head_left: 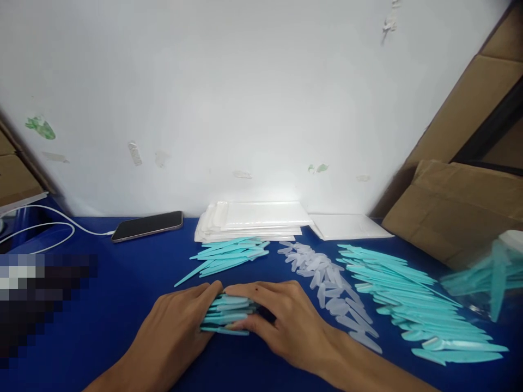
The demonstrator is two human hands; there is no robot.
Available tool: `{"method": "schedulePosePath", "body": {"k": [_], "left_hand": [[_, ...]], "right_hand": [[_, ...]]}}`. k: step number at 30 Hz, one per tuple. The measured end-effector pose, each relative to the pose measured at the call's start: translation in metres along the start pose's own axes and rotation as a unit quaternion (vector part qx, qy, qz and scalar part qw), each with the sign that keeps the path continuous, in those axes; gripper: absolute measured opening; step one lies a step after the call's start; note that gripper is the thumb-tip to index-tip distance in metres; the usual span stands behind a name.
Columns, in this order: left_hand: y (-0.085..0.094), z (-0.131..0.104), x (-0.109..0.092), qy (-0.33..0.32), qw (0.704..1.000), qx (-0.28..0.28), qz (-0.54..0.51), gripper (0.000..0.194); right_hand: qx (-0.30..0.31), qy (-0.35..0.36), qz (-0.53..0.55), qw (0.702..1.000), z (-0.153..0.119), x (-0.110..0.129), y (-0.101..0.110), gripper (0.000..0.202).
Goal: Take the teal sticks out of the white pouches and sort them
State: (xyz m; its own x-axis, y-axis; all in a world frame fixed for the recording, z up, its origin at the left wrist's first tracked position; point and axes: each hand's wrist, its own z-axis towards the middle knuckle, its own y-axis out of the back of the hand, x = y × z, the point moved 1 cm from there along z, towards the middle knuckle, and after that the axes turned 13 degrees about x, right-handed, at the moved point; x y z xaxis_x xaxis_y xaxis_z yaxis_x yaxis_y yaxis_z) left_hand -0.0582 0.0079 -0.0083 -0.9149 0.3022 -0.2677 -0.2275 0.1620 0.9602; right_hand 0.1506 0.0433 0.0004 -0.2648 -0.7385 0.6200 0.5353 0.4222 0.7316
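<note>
Low over the blue table, a stacked bundle of teal eyebrow razors (229, 316) is gripped from both sides. My left hand (175, 321) wraps round the left ends, its fingers mostly hidden behind the bundle. On the other side, my right hand (281, 321) pinches the right ends between thumb and fingers. Just beyond my hands lies a small pile of teal razors (232, 256). To the right runs a band of translucent blade caps (327, 277), and past it a long row of loose teal razors (412, 299).
White padded envelopes (261, 215) are stacked by the wall, with a flat white one (349, 226) beside them. A phone (147, 226) with a white cable lies at left. Clear container (482, 283) of razors and cardboard box (445, 207) stand at right.
</note>
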Motion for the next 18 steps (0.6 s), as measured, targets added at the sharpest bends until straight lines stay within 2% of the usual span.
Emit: {"method": "schedulePosePath", "body": {"k": [5,10,14,18], "left_hand": [[-0.002,0.001,0.001,-0.011,1.000,-0.006,-0.001,0.014],[-0.001,0.000,0.000,-0.022,1.000,-0.002,-0.011,0.015],[0.000,-0.001,0.000,-0.047,0.998,0.014,-0.031,0.019],[-0.002,-0.002,0.001,-0.038,0.999,0.007,-0.009,0.028]], "right_hand": [[0.020,0.007,-0.029,0.999,-0.002,0.000,0.002,0.043],[0.031,0.026,-0.089,0.995,-0.001,0.000,0.007,0.038],[0.019,0.055,-0.154,0.986,0.001,0.005,0.009,0.038],[-0.010,0.070,-0.195,0.978,0.001,0.007,0.011,0.031]]}}
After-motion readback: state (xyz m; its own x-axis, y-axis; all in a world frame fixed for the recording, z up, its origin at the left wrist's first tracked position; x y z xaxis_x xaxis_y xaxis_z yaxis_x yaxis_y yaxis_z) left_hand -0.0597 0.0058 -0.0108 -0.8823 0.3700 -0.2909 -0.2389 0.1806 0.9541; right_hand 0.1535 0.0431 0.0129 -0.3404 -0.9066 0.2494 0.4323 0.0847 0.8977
